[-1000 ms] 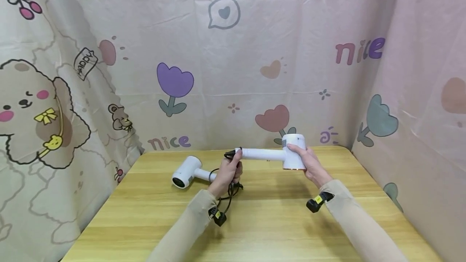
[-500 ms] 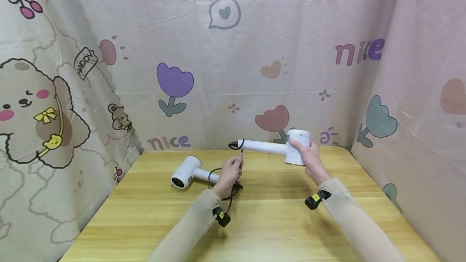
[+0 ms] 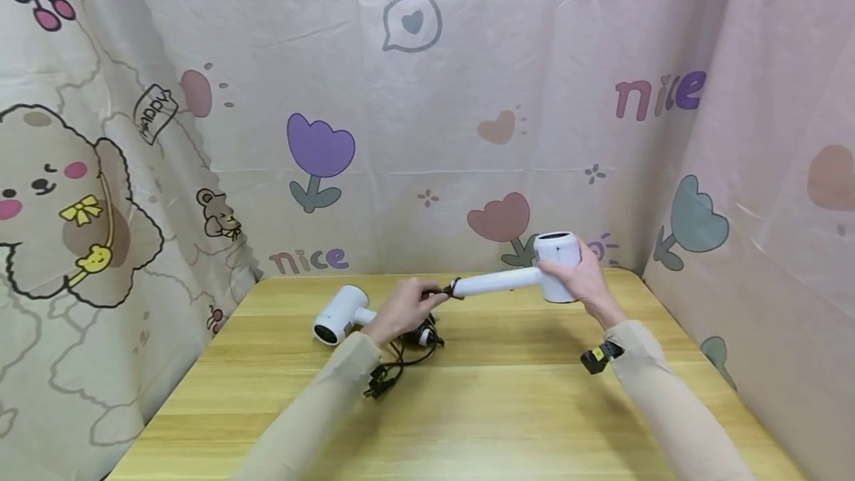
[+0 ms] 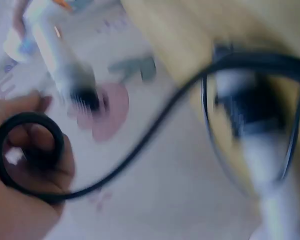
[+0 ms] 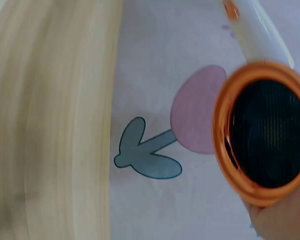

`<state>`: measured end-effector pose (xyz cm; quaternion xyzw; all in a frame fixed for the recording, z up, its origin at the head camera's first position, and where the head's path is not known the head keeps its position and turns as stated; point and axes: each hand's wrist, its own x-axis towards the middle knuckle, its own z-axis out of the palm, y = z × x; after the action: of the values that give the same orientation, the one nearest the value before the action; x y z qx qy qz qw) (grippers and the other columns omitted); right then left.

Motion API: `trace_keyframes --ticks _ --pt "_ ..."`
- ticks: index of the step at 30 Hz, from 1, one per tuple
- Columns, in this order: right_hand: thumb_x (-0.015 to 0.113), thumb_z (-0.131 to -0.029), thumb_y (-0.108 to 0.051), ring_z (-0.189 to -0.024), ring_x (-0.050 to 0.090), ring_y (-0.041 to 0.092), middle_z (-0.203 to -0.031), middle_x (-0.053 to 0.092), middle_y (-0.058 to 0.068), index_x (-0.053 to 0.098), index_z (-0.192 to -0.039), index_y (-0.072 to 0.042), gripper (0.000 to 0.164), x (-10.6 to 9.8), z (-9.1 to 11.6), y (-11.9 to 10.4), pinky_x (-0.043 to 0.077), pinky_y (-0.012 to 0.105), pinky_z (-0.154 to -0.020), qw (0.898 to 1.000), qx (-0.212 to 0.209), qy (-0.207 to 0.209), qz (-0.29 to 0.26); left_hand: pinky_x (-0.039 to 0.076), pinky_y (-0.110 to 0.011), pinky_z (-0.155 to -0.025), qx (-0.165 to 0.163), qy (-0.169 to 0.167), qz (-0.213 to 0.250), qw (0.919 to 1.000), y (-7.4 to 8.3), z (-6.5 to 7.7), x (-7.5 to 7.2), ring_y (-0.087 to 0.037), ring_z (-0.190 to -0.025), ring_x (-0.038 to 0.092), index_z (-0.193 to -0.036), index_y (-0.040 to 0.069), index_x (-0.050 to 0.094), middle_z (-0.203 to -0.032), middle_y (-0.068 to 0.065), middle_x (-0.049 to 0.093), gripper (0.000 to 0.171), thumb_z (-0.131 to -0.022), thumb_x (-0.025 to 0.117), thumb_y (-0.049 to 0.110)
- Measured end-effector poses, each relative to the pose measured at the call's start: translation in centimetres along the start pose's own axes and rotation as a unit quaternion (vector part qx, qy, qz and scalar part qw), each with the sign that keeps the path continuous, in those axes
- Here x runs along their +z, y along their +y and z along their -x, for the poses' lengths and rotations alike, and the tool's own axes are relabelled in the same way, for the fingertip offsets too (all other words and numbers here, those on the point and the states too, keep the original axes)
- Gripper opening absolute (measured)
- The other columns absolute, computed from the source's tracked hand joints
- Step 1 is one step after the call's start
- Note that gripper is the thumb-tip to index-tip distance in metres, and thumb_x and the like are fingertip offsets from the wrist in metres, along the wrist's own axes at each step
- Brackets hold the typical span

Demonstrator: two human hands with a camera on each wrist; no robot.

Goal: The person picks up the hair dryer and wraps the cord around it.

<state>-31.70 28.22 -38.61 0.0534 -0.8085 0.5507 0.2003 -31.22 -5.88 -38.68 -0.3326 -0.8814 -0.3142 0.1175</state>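
There are two white, hammer-shaped plastic hair dryers. The right hand [image 3: 588, 280] grips one, the raised hair dryer [image 3: 544, 273], by its barrel above the tabletop [image 3: 508, 407]; the other, the lying hair dryer [image 3: 341, 315], rests on the wood-grain surface at left. Fingers curled, the left hand [image 3: 404, 310] holds a thin black rubbery cord [image 4: 152, 129], whose loop only the left wrist view shows clearly. The right wrist view alone reveals a round dark grille [image 5: 272, 135] inside a glossy orange ring [image 5: 221, 135].

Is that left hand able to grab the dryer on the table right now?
Maybe not this second: the left hand is holding a cord. But the dryer lies close by, mostly in plain view.
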Motion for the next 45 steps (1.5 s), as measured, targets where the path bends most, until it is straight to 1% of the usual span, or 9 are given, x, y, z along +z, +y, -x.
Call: trace_keyframes --ticks 5,8,14,20,24,33,37,42,45 --pt "0.079 -0.081 -0.018 -0.083 0.063 0.018 -0.107 0.059 0.024 0.046 -0.135 -0.004 0.064 -1.1 0.0 -0.2 0.058 0.039 -0.068 0.999 -0.013 -0.051 0.009 0.038 -0.018 -0.054 0.130 0.033 -0.104 0.9854 -0.1 -0.8 -1.4 -0.004 -0.059 0.044 -0.092 0.016 0.077 -0.073 0.006 0.061 0.011 -0.087 0.074 0.026" --pt "0.078 -0.082 -0.020 -0.085 0.064 0.021 -0.109 0.059 0.023 0.044 -0.137 -0.003 0.067 -1.5 0.0 -0.6 0.059 0.041 -0.069 0.995 -0.002 -0.099 0.003 0.038 -0.017 -0.052 0.162 0.041 -0.116 0.9790 -0.3 -1.0 -1.7 -0.003 -0.058 0.042 -0.089 0.019 0.076 -0.071 0.008 0.057 0.011 -0.084 0.075 0.028" --pt "0.073 -0.085 -0.016 -0.086 0.066 0.024 -0.106 0.057 0.016 0.039 -0.138 -0.004 0.064 -2.1 0.2 -0.9 0.059 0.049 -0.069 0.986 0.033 -0.153 -0.064 0.044 -0.018 -0.054 0.106 0.019 -0.005 0.9942 -1.0 -1.5 -1.2 -0.002 -0.062 0.049 -0.094 0.019 0.078 -0.077 0.010 0.064 0.013 -0.087 0.073 0.027" --pt "0.067 -0.088 -0.016 -0.084 0.066 0.022 -0.101 0.059 0.007 0.034 -0.136 0.000 0.060 -1.9 0.9 -0.9 0.059 0.051 -0.071 0.975 0.083 -0.160 -0.127 0.049 -0.022 -0.062 0.045 0.000 0.099 0.9941 -1.8 -1.1 0.2 -0.006 -0.068 0.054 -0.108 0.014 0.076 -0.093 0.002 0.073 0.025 -0.094 0.064 0.032" --pt "0.067 -0.089 -0.018 -0.084 0.066 0.022 -0.101 0.059 0.007 0.030 -0.140 0.004 0.066 -1.5 1.4 -0.6 0.059 0.049 -0.071 0.975 0.087 -0.162 -0.127 0.051 -0.022 -0.066 0.044 0.021 0.103 0.9935 -2.2 -0.6 0.8 -0.006 -0.070 0.057 -0.105 0.014 0.077 -0.096 0.000 0.074 0.021 -0.094 0.065 0.027" --pt "0.073 -0.086 -0.022 -0.085 0.067 0.026 -0.112 0.055 0.021 0.035 -0.142 -0.006 0.070 -1.3 1.1 -0.5 0.059 0.051 -0.068 0.982 0.067 -0.163 -0.072 0.041 -0.019 -0.051 0.131 0.088 0.045 0.9865 -1.5 -1.3 0.0 -0.003 -0.058 0.044 -0.097 0.008 0.078 -0.075 0.002 0.064 0.015 -0.088 0.072 0.018" --pt "0.071 -0.086 -0.020 -0.086 0.066 0.025 -0.111 0.055 0.021 0.033 -0.141 -0.003 0.069 -1.8 1.2 -0.3 0.059 0.050 -0.069 0.982 0.072 -0.158 -0.078 0.043 -0.020 -0.053 0.089 0.065 0.058 0.9922 -1.7 -1.2 -0.1 -0.004 -0.060 0.047 -0.097 0.012 0.078 -0.078 0.003 0.066 0.015 -0.089 0.071 0.022" --pt "0.066 -0.090 -0.017 -0.087 0.066 0.024 -0.106 0.058 0.012 0.033 -0.138 -0.002 0.060 -2.1 1.6 0.6 0.058 0.051 -0.072 0.975 0.083 -0.166 -0.121 0.047 -0.023 -0.059 0.003 -0.013 0.117 0.9930 -2.2 -1.0 0.5 -0.008 -0.065 0.053 -0.107 0.015 0.076 -0.097 -0.001 0.072 0.024 -0.094 0.064 0.032" --pt "0.062 -0.093 -0.018 -0.087 0.067 0.022 -0.100 0.062 0.005 0.036 -0.132 -0.006 0.048 -2.1 1.9 1.2 0.059 0.049 -0.074 0.967 0.110 -0.159 -0.166 0.049 -0.023 -0.063 -0.006 -0.025 0.111 0.9935 -2.6 -0.8 1.1 -0.008 -0.069 0.057 -0.111 0.013 0.074 -0.102 -0.006 0.073 0.026 -0.098 0.059 0.029"
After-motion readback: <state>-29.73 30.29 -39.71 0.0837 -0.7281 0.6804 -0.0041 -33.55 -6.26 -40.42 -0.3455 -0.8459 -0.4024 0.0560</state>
